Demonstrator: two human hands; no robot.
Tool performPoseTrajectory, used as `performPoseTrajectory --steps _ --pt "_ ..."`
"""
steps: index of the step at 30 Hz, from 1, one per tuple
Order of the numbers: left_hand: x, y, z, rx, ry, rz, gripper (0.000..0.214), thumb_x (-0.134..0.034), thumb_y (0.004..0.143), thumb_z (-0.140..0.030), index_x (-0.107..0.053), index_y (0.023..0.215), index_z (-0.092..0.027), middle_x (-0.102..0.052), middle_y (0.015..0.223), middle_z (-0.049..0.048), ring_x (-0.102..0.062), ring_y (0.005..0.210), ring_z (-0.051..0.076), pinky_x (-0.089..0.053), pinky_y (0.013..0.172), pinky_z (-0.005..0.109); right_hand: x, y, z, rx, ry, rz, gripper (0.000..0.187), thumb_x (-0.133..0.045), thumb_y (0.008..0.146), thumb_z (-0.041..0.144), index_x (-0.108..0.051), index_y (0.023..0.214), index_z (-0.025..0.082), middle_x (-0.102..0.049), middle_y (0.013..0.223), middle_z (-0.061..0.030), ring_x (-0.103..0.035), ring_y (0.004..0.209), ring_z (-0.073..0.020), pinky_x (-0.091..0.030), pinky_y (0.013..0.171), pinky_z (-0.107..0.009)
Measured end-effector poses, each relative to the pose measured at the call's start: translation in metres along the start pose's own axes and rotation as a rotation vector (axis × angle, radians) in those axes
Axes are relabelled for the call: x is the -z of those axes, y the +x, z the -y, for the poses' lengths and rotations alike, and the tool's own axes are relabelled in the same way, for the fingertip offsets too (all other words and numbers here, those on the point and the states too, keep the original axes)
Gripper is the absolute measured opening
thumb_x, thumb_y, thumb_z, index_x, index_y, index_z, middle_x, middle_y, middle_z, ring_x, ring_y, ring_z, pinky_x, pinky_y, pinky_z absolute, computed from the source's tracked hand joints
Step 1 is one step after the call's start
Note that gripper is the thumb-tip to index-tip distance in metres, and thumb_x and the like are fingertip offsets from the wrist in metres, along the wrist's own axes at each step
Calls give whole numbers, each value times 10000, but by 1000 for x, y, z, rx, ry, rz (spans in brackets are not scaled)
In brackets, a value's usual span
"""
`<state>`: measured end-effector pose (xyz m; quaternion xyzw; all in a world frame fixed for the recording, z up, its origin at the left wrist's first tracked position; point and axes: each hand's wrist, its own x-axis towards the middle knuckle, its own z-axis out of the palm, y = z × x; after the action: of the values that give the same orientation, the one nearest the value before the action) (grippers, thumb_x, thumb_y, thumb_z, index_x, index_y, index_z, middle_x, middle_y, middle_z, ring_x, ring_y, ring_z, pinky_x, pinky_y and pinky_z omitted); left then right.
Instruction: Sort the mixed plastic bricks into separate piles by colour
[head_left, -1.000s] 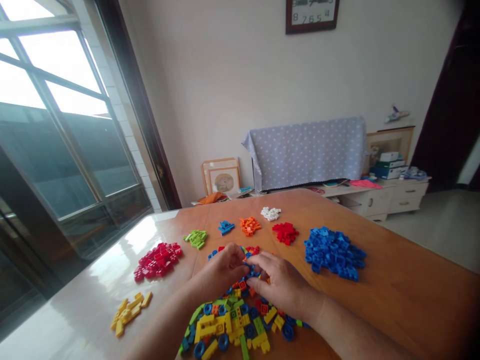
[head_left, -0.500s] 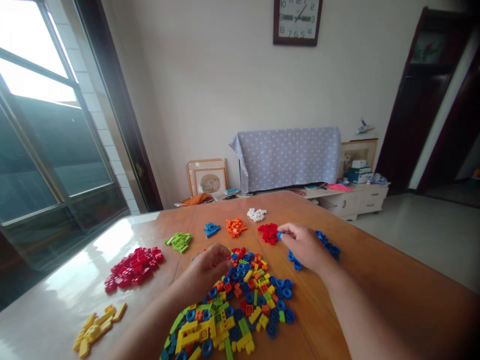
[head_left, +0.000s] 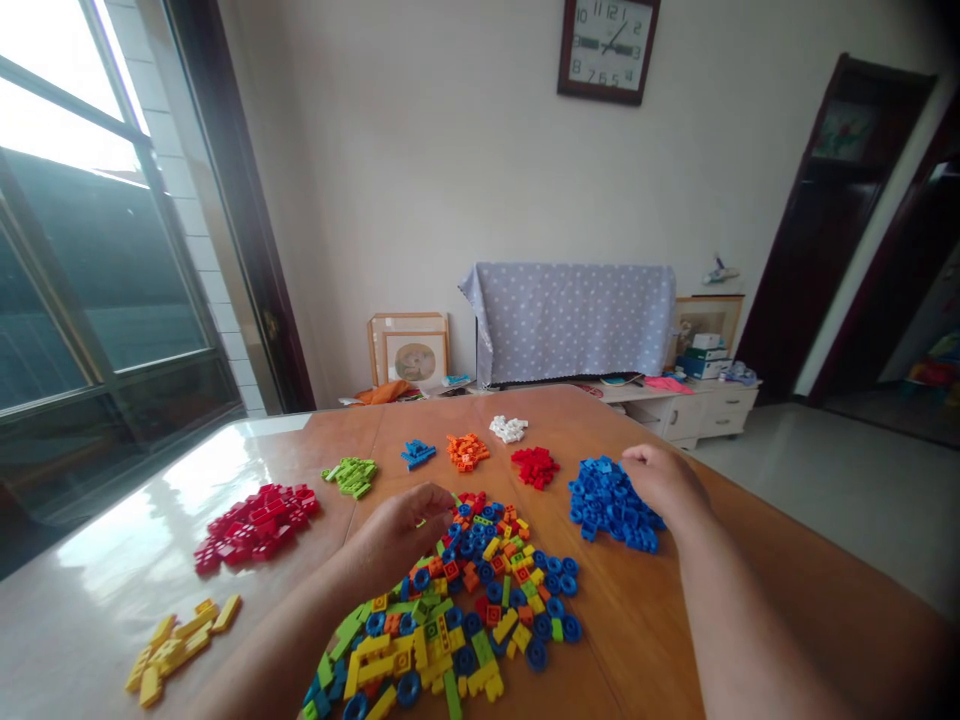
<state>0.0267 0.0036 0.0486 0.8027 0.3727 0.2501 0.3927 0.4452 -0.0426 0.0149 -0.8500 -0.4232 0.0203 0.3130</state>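
Note:
My left hand (head_left: 412, 515) hovers at the upper left edge of a mixed heap of toy building bricks (head_left: 442, 650) in yellow, green, orange, red and blue. Its fingers are curled together, and whatever they may pinch is hidden. My right hand (head_left: 667, 485) is at the right side of a pile of blue bricks (head_left: 611, 505), its fingers bent closed. No piece shows in them from this angle. Left of the blue pile lies a small pile of red bricks (head_left: 535, 467). Blue wheel-like rings (head_left: 536, 655) are scattered among the mixed bricks.
Sorted piles sit around the heap: white (head_left: 508, 429), orange (head_left: 467, 452), small blue (head_left: 418, 454), lime green (head_left: 352, 477), crimson (head_left: 259, 525) and yellow (head_left: 180, 645). All lie on a glossy wooden table (head_left: 645, 640). Behind it stands a low white cabinet (head_left: 690, 415).
My right hand has moved right, from beside the red pile to the far side of the blue pile. The blue brick at its fingertips no longer shows. My left hand has barely moved.

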Motion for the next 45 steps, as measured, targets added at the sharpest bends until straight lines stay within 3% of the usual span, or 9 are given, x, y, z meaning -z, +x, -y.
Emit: performPoseTrajectory --steps 7,16,20,25,29,33,37,40,45 --pt "2 -1 -2 -9 -21 -6 412 -576 877 -565 -638 1004 -178 -657 818 11 -588 655 133 -457 590 225 -8 5 -6 21 30 2 444 -537 820 419 -731 1173 231 -754 1125 -115 -702 946 -250 -499 779 -319" --pt "5 -1 -2 14 2 -12 414 -578 877 -559 -648 1030 -181 -682 873 23 -604 684 140 -477 619 233 -6 0 -1 53 71 -34 366 -554 814 362 -745 1114 274 -762 1098 -97 -701 933 -255 -493 761 -320" --pt "8 0 5 7 62 -70 376 -573 882 -524 -661 1007 -180 -674 842 16 -584 694 140 -465 620 228 -5 -6 13 41 119 -57 378 -520 832 396 -718 1119 248 -761 1077 -88 -695 928 -255 -484 752 -320" --pt "14 2 11 13 147 -170 339 -605 852 -485 -692 959 -176 -702 839 33 -600 743 163 -463 610 222 -9 -26 42 188 217 -86 321 -499 863 439 -715 1017 258 -760 933 -38 -681 856 -216 -460 712 -291" --pt "14 2 15 39 218 -174 286 -587 856 -402 -709 983 -177 -734 912 57 -644 817 190 -492 664 240 -19 -46 63 340 292 47 333 -470 891 444 -710 979 229 -737 811 -22 -657 762 -186 -441 671 -268" --pt "10 1 18 25 311 -77 287 -528 881 -304 -712 1071 -192 -742 1020 64 -668 897 205 -517 758 270 -34 -67 80 521 292 193 318 -450 914 418 -702 920 223 -690 720 3 -608 677 -161 -405 621 -257" --pt "4 -2 16 -81 396 70 330 -555 882 -278 -706 1175 -254 -712 1154 48 -648 1028 226 -511 886 313 -50 -90 93 624 267 351 283 -484 903 389 -716 922 227 -689 716 12 -609 672 -153 -388 602 -245" --pt "-2 -3 16 -185 456 134 326 -565 877 -235 -721 1157 -293 -697 1134 41 -626 1051 230 -496 914 324 -57 -104 101 647 193 459 309 -507 896 389 -740 1051 258 -701 694 15 -619 654 -160 -373 576 -243" --pt "-8 -2 18 -236 530 161 300 -620 853 -232 -726 1123 -310 -676 1094 38 -595 1062 237 -472 927 331 -55 -115 108 729 81 583 389 -548 875 375 -706 1230 359 -771 1109 0 -697 962 -219 -449 756 -273"
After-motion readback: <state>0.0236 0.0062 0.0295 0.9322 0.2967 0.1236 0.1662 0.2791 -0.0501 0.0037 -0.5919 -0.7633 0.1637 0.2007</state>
